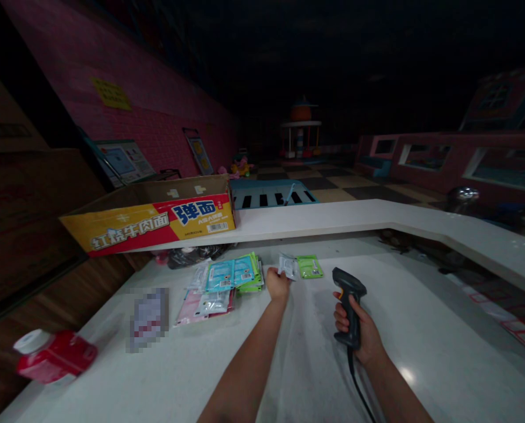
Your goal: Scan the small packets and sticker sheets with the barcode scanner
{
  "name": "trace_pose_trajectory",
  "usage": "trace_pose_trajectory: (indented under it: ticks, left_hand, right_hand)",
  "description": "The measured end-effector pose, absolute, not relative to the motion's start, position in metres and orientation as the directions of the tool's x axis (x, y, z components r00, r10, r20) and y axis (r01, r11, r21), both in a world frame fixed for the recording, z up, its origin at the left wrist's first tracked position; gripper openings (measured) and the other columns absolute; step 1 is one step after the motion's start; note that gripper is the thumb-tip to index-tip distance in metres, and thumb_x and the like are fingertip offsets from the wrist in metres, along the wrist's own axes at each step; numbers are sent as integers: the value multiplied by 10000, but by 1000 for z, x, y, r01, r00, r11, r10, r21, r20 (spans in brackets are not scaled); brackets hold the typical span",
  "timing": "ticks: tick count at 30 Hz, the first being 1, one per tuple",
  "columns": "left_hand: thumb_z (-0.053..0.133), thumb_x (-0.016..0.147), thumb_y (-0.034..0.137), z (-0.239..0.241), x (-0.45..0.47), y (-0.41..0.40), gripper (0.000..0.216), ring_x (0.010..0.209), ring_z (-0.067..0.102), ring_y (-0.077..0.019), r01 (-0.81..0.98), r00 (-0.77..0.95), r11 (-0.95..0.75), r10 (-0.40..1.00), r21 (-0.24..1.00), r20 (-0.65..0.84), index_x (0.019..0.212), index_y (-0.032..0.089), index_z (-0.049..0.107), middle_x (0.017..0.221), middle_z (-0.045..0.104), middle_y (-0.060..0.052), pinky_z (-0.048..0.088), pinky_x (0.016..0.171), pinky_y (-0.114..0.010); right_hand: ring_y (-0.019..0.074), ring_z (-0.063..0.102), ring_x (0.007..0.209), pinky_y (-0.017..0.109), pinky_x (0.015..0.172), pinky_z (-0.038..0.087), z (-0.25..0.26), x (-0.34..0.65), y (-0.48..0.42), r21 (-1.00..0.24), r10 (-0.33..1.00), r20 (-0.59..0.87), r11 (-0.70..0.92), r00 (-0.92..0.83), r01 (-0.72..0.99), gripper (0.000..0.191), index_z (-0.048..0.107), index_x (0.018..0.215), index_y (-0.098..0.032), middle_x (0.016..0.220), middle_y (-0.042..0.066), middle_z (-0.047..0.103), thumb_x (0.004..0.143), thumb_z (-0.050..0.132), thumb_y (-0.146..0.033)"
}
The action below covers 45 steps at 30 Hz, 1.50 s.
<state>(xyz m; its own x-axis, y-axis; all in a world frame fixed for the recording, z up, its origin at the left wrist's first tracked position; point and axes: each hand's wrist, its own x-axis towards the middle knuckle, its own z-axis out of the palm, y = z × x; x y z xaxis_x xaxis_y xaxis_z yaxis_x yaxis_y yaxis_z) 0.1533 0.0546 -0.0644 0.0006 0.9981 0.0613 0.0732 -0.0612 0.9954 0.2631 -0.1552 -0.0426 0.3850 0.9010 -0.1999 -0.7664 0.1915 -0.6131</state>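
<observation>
- A red bottle (53, 355) with a white cap lies on its side at the near left edge of the counter (421, 329), well left of the packets.
- A blurred flat item (149, 317) lies on the counter between the bottle and the packets.
- A yellow and red carton (156, 220) sits on the raised ledge above and behind the packets; its inside cannot be seen.
- A pile of packets (224, 282), blue, green and pink, lies on the counter just left of the left hand.
- The left hand (277, 284) pinches a small white packet (287, 265), fingers closed on its edge, just right of the pile.
- A green packet (310, 266) lies flat just beside the white packet, to its right.
- The right hand (361, 332) is wrapped tight around the handle of a dark scanner (349, 294), right of the green packet, its head towards the packets; a cord (359, 393) runs from the handle back along the arm.
</observation>
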Motion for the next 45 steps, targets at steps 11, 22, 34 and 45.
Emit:
trace_pose_trajectory:
  ticks: [11,22,34,45]
  left_hand:
    - [690,644,146,-68,164,43,96,459,655,-204,114,34,104,993,988,-109,692,160,608,486,612,-3,477,460,-253]
    - [637,706,130,-64,188,24,100,387,584,-161,127,143,66,986,990,-85,613,157,612,462,542,12,455,422,-236]
    - [531,837,118,0,100,24,221,740,609,-151,552,262,-465,885,692,386,966,154,706,984,646,-88,491,802,-297]
    - [568,862,374,46,-14,24,416,1062,520,-335,969,-7,-132,833,210,553,1188,123,634,1083,601,-166,407,902,-430]
  right_hand:
    - [61,369,448,146,375,312,-38,262,-156,-615,904,-185,200,386,-763,382,650,963,-208,583,-64,437,714,796,-457]
    - [65,349,451,144,367,334,-38,262,-155,-583,900,-198,210,389,-785,366,655,982,-182,585,-63,449,741,787,-423]
    - [52,396,460,128,381,368,-45,264,-160,-539,913,-199,202,356,-818,361,668,996,-160,589,-52,489,733,807,-363]
    - [58,415,483,139,400,392,-47,262,-168,-569,914,-197,188,356,-800,327,678,1008,-158,605,-44,494,759,784,-341]
